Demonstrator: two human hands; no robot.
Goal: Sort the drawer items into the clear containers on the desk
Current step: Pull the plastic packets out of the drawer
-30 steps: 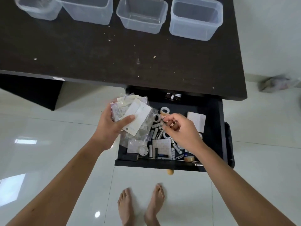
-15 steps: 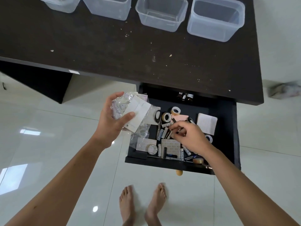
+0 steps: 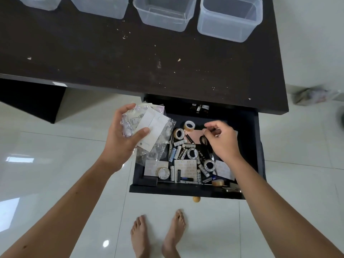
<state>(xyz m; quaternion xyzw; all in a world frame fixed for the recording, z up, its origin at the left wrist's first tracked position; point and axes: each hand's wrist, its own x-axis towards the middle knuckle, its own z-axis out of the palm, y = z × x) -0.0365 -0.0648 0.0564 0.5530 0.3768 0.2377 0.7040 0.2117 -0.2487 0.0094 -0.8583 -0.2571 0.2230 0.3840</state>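
Left hand (image 3: 119, 144) w/ packets (image 3: 149, 131), drawer (image 3: 186, 190) edge

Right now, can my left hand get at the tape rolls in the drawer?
Probably not: the left hand grips a bundle of packets, leaving no finger free for the tape rolls.

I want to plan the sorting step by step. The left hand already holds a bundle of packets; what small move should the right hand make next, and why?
Probably the right hand should lift the black ring that its fingers seem to pinch, out of the drawer. The left hand is full of packets, and the containers on the desk look empty.
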